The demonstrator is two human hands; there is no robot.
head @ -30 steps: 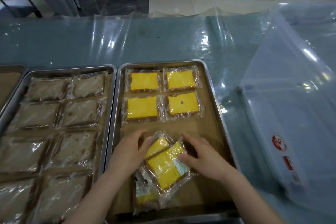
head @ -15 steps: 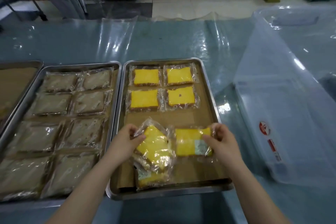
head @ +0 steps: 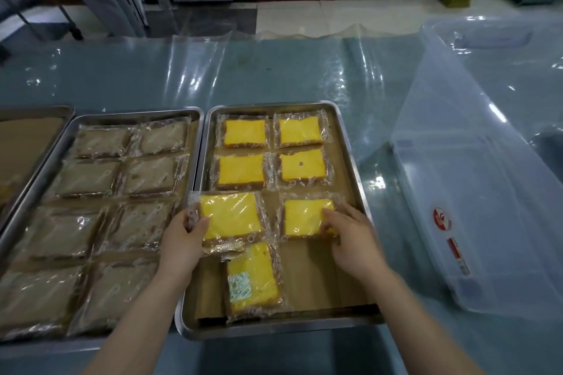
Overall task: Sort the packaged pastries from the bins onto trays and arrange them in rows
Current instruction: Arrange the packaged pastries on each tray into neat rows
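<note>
The left tray [head: 137, 114] is full: brown pastries [head: 91, 176] in four rows. The middle tray [head: 355, 167] has two finished rows of yellow pastries [head: 242, 169], and a third is being laid. The left hand [head: 182, 237] pinches the wrapper edge of the left pastry [head: 234, 213]. The right hand [head: 350, 237] lays fingers over the end of the right pastry [head: 304, 216]; whether it grips cannot be told. A spare pastry [head: 253, 280] lies askew nearer, unplaced. Each is a yellow, brown-crusted slice in crinkly clear wrap.
</note>
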